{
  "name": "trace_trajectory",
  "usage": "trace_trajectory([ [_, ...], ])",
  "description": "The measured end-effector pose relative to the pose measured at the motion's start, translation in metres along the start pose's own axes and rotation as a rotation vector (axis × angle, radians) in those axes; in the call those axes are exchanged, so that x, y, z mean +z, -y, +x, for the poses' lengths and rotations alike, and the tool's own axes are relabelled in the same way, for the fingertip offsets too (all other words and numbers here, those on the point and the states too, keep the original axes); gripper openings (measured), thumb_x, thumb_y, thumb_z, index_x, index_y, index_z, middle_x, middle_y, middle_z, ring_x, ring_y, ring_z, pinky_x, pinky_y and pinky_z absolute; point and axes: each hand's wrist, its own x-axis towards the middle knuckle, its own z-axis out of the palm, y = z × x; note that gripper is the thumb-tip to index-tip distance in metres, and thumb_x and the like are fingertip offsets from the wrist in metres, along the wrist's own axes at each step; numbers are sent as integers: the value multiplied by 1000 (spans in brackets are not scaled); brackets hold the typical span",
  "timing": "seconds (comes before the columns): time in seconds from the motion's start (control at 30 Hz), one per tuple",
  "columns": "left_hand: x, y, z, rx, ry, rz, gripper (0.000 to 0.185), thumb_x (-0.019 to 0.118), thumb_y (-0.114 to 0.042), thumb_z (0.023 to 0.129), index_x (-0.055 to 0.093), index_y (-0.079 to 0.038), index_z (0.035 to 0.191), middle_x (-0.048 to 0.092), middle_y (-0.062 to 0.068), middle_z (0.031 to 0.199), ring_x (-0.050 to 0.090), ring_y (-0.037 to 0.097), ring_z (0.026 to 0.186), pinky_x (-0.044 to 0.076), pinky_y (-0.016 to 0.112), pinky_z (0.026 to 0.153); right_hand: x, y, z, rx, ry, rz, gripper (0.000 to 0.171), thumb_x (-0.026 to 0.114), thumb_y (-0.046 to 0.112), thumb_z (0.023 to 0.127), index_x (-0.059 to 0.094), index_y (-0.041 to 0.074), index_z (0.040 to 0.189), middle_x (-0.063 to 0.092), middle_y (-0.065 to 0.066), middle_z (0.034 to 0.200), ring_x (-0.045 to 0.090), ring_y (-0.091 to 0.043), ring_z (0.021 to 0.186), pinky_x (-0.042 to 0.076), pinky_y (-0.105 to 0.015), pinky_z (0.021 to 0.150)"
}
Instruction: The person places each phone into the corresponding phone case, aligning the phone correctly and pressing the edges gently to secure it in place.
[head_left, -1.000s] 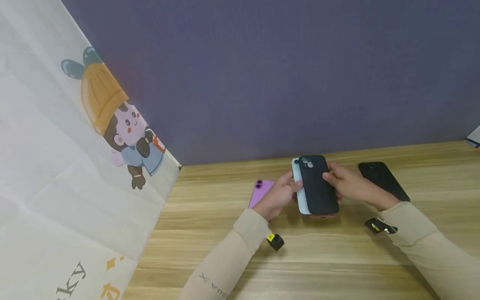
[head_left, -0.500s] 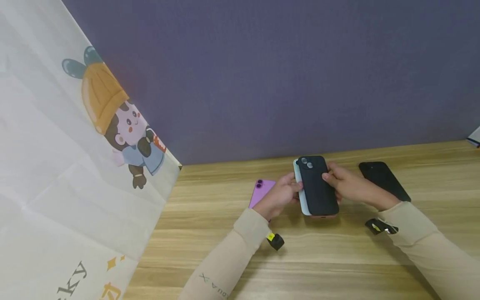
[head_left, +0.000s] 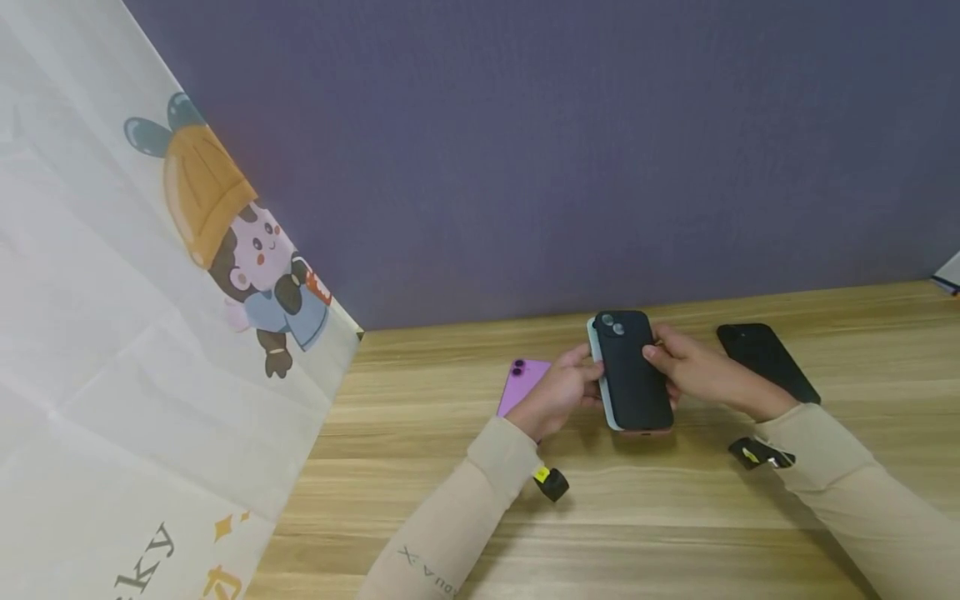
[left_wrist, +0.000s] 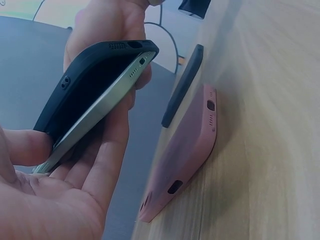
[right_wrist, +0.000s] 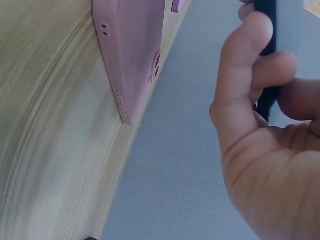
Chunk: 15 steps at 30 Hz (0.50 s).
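Both hands hold a pale mint phone [left_wrist: 107, 102] and a black phone case [head_left: 637, 375] that lies over its back. At the bottom end, a wedge-shaped gap separates the case from the phone in the left wrist view. My left hand [head_left: 561, 385] has its thumb on the case edge and its fingers beneath the phone. From the other side, my right hand [head_left: 697, 367] pinches the case, thumb on its back and fingers curled under. A pale strip of the phone shows along the case's left side in the head view.
Below the held pair, a pink phone case [left_wrist: 190, 135] lies back up on the wooden table [head_left: 660, 508]. A purple phone [head_left: 519, 385] lies partly behind the left hand. To the right is a black phone-shaped slab [head_left: 767, 362]. A dark blue panel [head_left: 562, 167] rises behind the table.
The black case has shifted slightly left over the pale phone, and the visible pale strip has narrowed. Both hands keep their holds with little movement.
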Motion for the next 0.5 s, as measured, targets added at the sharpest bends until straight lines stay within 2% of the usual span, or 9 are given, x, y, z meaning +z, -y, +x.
trace_trajectory([
  [0.3,-1,0,0,-8,-10,-17,40,41,-14,108,53,-13,146,68,28,125,68,14,82,57,30,76,1,1,1,-8,2,7,27,38,9,111,38,-12,128,52,-7,68,51,-18,50,52,-37,49],
  [0.5,2,0,0,-9,-25,-20,41,40,-15,108,50,-4,147,66,31,127,70,19,88,60,33,79,2,-1,1,-22,12,31,26,38,7,110,38,-12,127,52,-7,65,52,-18,48,51,-37,47],
])
